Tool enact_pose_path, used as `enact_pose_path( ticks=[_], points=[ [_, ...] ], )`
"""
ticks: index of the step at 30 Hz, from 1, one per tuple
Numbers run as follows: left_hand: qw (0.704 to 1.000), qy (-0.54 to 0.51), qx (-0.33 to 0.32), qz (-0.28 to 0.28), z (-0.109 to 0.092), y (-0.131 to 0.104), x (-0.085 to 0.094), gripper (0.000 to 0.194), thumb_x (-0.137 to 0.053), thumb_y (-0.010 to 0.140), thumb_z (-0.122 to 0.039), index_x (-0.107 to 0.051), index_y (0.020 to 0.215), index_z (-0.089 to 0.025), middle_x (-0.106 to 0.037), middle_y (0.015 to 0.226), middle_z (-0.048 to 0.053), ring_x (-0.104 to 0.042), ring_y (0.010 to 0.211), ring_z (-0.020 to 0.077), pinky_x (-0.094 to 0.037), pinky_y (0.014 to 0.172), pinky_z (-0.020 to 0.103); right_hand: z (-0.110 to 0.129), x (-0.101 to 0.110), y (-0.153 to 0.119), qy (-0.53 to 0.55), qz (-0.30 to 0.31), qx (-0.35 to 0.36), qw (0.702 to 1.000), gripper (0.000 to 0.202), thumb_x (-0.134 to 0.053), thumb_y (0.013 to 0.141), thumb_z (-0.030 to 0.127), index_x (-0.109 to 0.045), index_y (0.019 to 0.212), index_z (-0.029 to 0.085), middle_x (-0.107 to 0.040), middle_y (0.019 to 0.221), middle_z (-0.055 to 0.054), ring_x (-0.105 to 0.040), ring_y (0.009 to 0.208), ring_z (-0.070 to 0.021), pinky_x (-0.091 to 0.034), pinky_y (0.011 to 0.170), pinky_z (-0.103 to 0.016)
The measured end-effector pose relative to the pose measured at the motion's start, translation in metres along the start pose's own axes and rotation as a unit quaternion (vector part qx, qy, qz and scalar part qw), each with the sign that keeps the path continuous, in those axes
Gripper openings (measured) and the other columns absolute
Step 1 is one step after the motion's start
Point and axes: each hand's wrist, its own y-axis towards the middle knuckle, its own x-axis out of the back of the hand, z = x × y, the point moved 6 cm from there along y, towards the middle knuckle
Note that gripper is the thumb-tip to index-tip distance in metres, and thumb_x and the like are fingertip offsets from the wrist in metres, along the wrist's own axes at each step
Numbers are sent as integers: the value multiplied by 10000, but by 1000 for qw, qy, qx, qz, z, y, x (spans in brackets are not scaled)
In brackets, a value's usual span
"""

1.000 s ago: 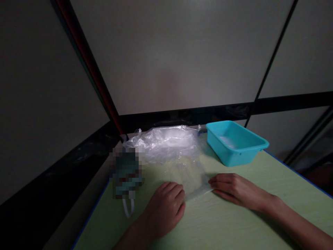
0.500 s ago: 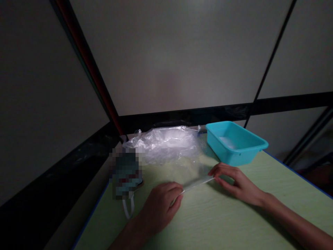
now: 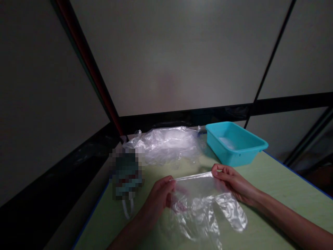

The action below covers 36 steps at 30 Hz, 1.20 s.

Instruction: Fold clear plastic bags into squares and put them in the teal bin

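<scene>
We pinch a clear glove (image 3: 204, 208) by its cuff (image 3: 194, 176), left hand (image 3: 161, 192) and right hand (image 3: 232, 178) each in a narrow grip, on the near side of the tub (image 3: 238, 156). Left of the tub lies crumpled plastic (image 3: 166, 142), seemingly a bag.

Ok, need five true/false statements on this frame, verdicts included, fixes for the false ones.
1. The left hand and right hand both hold a clear plastic glove. True.
2. The turquoise basin stands to the right of the crumpled clear plastic. True.
3. The glove lies inside the basin. False: it is stretched between the two hands, over the table.
4. The right hand rests on the basin's rim. False: it pinches the glove's upper edge.
5. The crumpled clear plastic lies beyond both hands. True.
</scene>
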Motion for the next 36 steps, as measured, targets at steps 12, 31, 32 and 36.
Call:
enact_pose_path(
  ticks=[12,31,32,36],
  points=[
    [984,112,58,123,23,4,-5,563,-690,527,-228,-321,950,-187,-629,619,-34,-597,454,111,-410,407,156,-8,5,7,44,-26,-23,998,244,-667,679,325,-492,642,160,-529,442,83,-441,353,-14,-313,344,-99],
    [942,89,-217,-241,-18,11,50,291,-594,553,-220,-460,810,-194,-552,881,27,-593,791,182,-473,639,288,13,-8,-14,-271,169,19,948,388,-506,789,515,-553,744,132,-658,717,-66,-630,624,-148,-497,563,-265],
    [942,94,-218,-238,-19,10,48,285,-593,558,-225,-462,809,-192,-551,875,25,-593,770,177,-469,623,283,16,-9,-13,-279,143,45,949,356,-505,803,488,-560,808,136,-658,817,-78,-627,744,-165,-492,672,-299],
    [941,107,-223,-231,-20,10,47,269,-582,581,-239,-463,816,-185,-543,881,24,-589,754,171,-456,613,280,26,-25,-14,-400,151,185,885,507,-594,755,454,-499,1164,170,-536,1210,-113,-471,1122,-243,-341,960,-413]
  ],
)
